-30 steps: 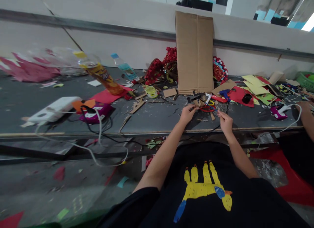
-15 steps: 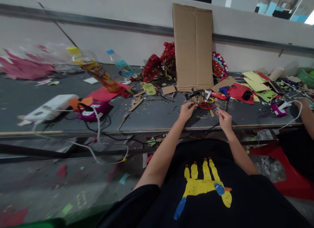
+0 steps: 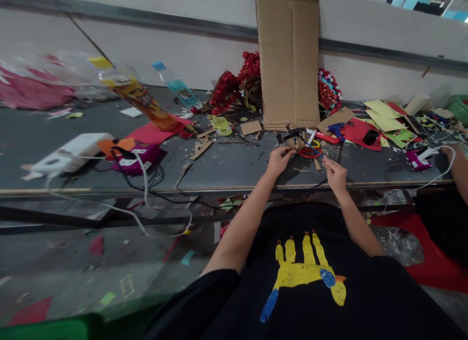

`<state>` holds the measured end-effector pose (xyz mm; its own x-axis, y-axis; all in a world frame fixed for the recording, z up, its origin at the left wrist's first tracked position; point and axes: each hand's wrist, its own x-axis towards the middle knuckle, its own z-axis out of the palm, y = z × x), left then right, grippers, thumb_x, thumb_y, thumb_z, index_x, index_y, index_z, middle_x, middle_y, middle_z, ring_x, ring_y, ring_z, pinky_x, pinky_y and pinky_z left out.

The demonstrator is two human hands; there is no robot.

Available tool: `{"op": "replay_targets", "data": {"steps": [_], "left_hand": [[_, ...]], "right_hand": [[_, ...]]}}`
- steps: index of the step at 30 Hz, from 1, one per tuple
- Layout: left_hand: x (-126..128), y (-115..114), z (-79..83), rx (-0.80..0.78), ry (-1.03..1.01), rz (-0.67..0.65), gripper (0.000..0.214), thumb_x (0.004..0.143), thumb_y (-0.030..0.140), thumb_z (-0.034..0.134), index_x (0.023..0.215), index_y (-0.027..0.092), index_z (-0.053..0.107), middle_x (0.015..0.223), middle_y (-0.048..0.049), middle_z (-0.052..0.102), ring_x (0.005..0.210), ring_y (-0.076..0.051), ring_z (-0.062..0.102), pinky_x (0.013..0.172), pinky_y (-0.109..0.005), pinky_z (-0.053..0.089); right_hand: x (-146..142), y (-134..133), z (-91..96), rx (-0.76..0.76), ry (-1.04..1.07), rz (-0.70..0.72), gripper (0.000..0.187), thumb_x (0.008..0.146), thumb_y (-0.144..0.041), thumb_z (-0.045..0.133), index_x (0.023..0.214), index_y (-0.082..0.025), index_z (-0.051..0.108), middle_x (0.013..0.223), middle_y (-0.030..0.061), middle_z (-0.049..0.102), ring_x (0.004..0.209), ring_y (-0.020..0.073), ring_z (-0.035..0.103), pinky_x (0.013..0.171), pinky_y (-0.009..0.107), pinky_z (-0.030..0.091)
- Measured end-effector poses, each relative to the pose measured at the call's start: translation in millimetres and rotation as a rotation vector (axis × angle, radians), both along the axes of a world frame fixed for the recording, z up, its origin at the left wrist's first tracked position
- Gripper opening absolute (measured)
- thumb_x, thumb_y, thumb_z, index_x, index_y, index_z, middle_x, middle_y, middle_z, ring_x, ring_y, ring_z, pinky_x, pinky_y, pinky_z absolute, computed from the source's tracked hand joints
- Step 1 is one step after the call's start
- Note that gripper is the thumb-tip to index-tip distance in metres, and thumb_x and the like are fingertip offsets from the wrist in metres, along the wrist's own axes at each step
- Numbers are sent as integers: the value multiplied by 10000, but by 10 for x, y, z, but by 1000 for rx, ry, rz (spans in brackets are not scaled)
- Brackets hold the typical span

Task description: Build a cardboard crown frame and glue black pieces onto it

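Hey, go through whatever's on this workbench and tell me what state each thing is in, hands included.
Left hand: fingers pinched shut, beside the red plastic ring.
Right hand: fingers pinched shut, over the grey bench.
Brown cardboard sheet: upright, leaning back.
Clear plastic bottle with blue cap: cap on.
White power strip: lying flat.
Blue glue gun: lying on its side.

Red and yellow loops (image 3: pixel 309 152), flat on littered grey bench (image 3: pixel 234 167)
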<state>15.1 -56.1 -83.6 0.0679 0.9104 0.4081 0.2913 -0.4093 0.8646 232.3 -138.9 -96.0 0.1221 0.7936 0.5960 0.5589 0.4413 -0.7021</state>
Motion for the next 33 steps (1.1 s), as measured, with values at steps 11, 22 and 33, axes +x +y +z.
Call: {"op": "replay_targets", "data": {"steps": [11, 22, 33], "left_hand": [[-2, -10, 24, 17, -3, -18, 206, 754, 349, 607, 708, 152, 644, 697, -23, 629, 664, -135, 521, 658, -250, 402], [-20, -5, 25, -14, -46, 7, 227, 756, 369, 594, 678, 156, 610, 611, 11, 524, 595, -115, 430, 613, -246, 355], [-24, 56, -41, -18, -126, 68, 256, 741, 391, 607, 632, 163, 566, 548, 32, 476, 548, -102, 424, 545, -233, 340]], "right_hand": [[-52, 1, 31, -53, -171, -45, 335, 854, -228, 446, 1094, -258, 677, 1046, 22, 720, 954, 168, 686, 903, 317, 541], [-43, 14, 20, -78, -209, -32, 353, 838, -185, 445, 1095, -246, 678, 1081, 33, 708, 999, 179, 674, 917, 323, 535], [-21, 25, -23, -8, -105, -34, 316, 857, -238, 460, 1076, -235, 689, 1002, 47, 731, 905, 172, 702, 859, 322, 566]]}}
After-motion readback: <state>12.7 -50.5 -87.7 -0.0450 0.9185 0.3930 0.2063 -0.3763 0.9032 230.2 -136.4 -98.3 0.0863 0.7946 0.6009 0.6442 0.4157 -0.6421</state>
